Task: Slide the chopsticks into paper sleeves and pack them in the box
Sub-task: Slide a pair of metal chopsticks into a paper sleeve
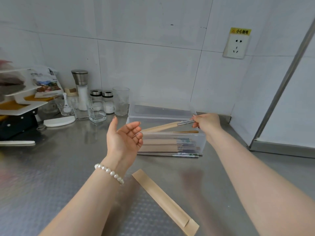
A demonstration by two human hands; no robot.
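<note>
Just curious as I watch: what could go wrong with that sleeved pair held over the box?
The right hand pinches only the metal ends, so the sleeve might slip off. The left hand is open and not steadying it. The tip could catch the box rim.

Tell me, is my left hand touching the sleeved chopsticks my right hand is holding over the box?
Cannot tell. In the head view the left hand is open, its fingertips overlapping the tip of the sleeved chopsticks; contact isn't plain.
</note>
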